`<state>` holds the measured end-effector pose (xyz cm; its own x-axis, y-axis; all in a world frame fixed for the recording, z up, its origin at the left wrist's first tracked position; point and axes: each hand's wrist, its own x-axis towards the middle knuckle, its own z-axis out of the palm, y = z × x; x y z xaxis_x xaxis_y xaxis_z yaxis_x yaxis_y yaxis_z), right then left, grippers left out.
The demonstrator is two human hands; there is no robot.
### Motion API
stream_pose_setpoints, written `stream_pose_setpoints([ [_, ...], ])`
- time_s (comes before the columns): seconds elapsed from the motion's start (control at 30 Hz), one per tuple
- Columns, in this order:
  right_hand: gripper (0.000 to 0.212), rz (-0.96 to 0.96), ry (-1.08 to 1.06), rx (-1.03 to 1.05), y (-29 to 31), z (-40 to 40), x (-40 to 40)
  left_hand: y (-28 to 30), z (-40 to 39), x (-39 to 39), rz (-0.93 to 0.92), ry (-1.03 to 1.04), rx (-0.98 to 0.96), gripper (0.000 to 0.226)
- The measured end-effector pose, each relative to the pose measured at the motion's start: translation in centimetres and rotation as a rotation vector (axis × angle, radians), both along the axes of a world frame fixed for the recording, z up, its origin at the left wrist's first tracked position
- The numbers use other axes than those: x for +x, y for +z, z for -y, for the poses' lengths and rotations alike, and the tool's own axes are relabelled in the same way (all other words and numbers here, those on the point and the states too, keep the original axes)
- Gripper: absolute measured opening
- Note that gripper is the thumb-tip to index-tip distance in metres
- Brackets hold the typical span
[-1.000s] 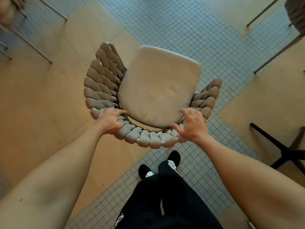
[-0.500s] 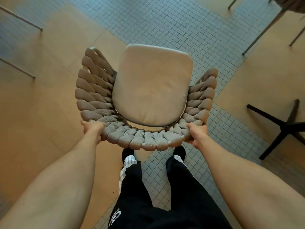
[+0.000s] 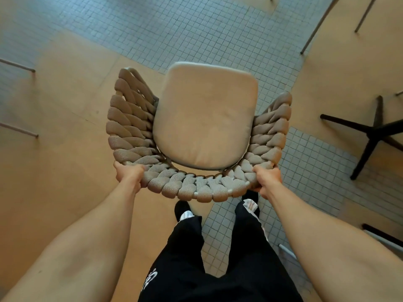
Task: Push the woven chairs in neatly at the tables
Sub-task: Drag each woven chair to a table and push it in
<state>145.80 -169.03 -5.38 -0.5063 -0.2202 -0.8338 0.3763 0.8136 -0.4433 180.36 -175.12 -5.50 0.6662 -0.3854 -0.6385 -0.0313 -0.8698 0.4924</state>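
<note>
A woven chair (image 3: 130,127) with thick beige braided rope around its back and sides and a pale seat cushion (image 3: 205,118) stands directly below me, seen from above. My left hand (image 3: 128,174) is closed around the left rear corner of the rope back. At the right rear corner my right hand (image 3: 268,178) is closed on the rope in the same way. The chair's legs are hidden under the seat.
A black cross-shaped table base (image 3: 370,131) stands to the right. Thin metal legs (image 3: 316,29) show at the top right, and others (image 3: 19,129) at the left edge. The floor mixes tan panels and small grey tiles. My legs and shoes (image 3: 182,211) are behind the chair.
My hands went from resting on top of the chair back to gripping its rear corners. The chair has shifted toward the middle of view, and my feet have stepped forward behind it.
</note>
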Motion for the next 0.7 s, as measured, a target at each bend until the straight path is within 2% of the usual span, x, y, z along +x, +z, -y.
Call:
stream_pose_setpoints([
  [0.3,0.058,0.028,-0.119,-0.027,-0.7,-1.8,4.0,-1.1,3.5,4.1,-0.022,-0.187,-0.013,0.073],
  [0.4,0.058,0.052,-0.097,-0.035,-0.9,-1.9,3.7,-1.5,3.8,4.9,0.033,-0.293,0.030,0.075],
  [0.47,0.060,0.024,-0.032,-0.029,-0.5,-1.9,2.9,-1.7,3.6,5.1,0.150,-0.443,0.066,0.088],
  [0.53,0.080,-0.148,0.157,-0.002,0.1,-1.8,1.3,-1.3,2.8,4.5,0.365,-0.675,0.089,0.103],
  [0.6,0.097,-0.402,0.438,-0.022,1.1,-1.0,-1.0,-0.3,1.2,2.6,0.539,-0.911,0.058,0.102],
  [0.7,0.096,-0.710,0.971,-0.187,2.3,1.4,-5.1,0.9,-2.0,-1.8,0.570,-1.250,0.063,0.093],
])
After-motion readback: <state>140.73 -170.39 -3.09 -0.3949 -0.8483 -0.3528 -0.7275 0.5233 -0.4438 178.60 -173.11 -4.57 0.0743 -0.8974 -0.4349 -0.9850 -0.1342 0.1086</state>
